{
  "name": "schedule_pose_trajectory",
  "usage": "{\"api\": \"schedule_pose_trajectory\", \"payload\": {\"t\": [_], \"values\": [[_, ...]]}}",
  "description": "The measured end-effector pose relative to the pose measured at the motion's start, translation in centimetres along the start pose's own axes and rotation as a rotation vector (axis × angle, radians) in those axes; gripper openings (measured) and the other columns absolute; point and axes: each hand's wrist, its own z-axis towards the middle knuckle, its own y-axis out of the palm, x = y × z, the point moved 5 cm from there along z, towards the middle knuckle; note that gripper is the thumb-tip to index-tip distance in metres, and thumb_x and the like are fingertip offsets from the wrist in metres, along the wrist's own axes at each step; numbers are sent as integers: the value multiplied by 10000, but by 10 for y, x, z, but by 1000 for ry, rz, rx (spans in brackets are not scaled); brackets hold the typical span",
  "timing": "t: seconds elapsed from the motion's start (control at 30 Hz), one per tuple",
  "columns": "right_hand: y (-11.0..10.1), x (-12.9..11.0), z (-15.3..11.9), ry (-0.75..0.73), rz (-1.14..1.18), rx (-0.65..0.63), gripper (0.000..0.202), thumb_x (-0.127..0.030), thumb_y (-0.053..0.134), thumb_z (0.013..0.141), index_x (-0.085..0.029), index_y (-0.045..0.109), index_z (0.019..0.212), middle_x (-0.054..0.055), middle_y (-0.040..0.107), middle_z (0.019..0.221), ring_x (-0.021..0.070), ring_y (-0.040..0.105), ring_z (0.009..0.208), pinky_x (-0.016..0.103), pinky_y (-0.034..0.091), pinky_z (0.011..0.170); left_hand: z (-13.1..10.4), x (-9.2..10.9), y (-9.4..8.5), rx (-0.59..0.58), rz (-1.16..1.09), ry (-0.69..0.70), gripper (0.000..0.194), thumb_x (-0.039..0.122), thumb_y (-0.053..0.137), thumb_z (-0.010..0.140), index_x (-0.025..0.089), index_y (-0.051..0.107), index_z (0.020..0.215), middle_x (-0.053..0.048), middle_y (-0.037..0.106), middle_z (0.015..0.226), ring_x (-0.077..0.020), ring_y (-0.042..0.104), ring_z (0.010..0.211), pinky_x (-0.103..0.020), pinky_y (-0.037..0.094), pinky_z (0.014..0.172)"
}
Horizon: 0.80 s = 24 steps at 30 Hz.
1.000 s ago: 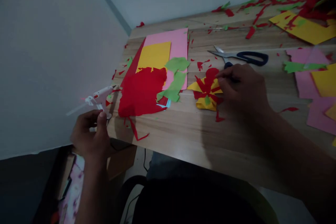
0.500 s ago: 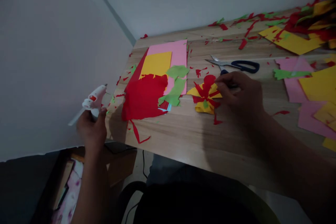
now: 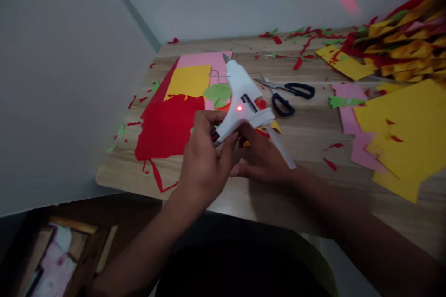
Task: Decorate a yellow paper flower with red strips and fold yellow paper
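My left hand (image 3: 205,162) is closed round the handle end of a white hot glue gun (image 3: 240,97). The gun stands over the table with its metal nozzle pointing up and away; a red light glows on its body, and a clear glue stick (image 3: 281,146) sticks out of its back. Just beneath it is my right hand (image 3: 266,158), thumb apart, its fingertips partly hidden at the gun's underside. Behind the gun, a red and yellow paper flower (image 3: 273,126) is mostly covered. Scissors (image 3: 284,93) with dark blue handles lie partly spread to its right.
Red paper (image 3: 167,125), a yellow sheet (image 3: 190,81) and pink paper (image 3: 205,58) overlap on the wooden table's left. More yellow sheets (image 3: 407,125) lie right. Folded yellow and red paper pieces (image 3: 407,46) are heaped at the back right. Scraps dot the table by the walls.
My left hand has brought the glue gun from beyond the table's left edge to the middle. My right hand has left the flower and moved left beneath the gun. The view has shifted right.
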Motion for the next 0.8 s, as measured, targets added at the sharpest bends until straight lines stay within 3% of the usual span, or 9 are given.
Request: {"api": "schedule_pose_trajectory", "payload": {"t": [0.07,0.13,0.23,0.33,0.43,0.53,0.63,0.7,0.8], "values": [[-3,1,1,64,146,103,741,-794,454,857,-235,488,1343,122,629,1210,262,647,1039,393,584,804,1,7,17,-47,-27,11,275,258,588,949,272,433,1176,-62,601,1124,-198,661,969,-390,588,790],[-9,2,3,135,259,202,677,-767,326,919,-271,500,1345,99,642,1199,245,650,1054,390,580,843,2,15,25,-79,-2,64,268,227,574,944,262,426,1165,-71,587,1126,-205,641,976,-403,575,797],[-25,4,3,241,337,384,467,-621,429,951,-322,538,1294,58,677,1078,237,668,986,381,583,786,10,27,26,-139,14,214,256,174,557,922,242,464,1151,-77,592,1143,-211,603,1029,-403,544,854],[-51,5,-1,252,372,574,339,-528,466,923,-315,590,1155,37,657,846,244,672,818,387,557,654,35,27,18,-82,9,350,90,171,506,954,224,566,997,-61,609,1112,-202,576,1097,-407,482,968],[-75,9,-11,206,456,694,262,-482,535,865,-280,638,997,-9,540,563,213,567,534,382,510,543,71,0,26,-64,-24,331,162,223,486,986,212,560,841,-25,625,867,-155,598,830,-342,493,786],[-91,20,-21,274,502,720,248,-516,579,823,-280,653,841,-45,397,414,181,401,355,357,376,386,91,-31,55,-330,13,410,122,286,556,953,207,610,877,-25,660,853,-166,606,811,-338,482,782],[-101,32,-28,430,411,692,224,-489,611,784,-276,662,737,-5,527,568,143,349,319,378,322,343,88,-55,71,-496,42,471,150,344,599,927,216,673,950,-64,690,1009,-213,615,978,-384,457,917],[-108,36,-29,492,339,668,181,-422,603,784,-269,685,730,30,598,717,132,354,330,398,326,339,82,-64,72,-559,46,457,174,364,601,925,233,702,982,-75,685,1077,-233,606,1046,-403,435,958],[-120,40,-31,534,279,689,213,-341,525,837,-267,688,722,51,589,723,139,353,337,396,326,330,75,-68,68,-646,76,480,168,359,601,931,300,735,1014,-56,674,1144,-244,576,1140,-420,390,998]]}}
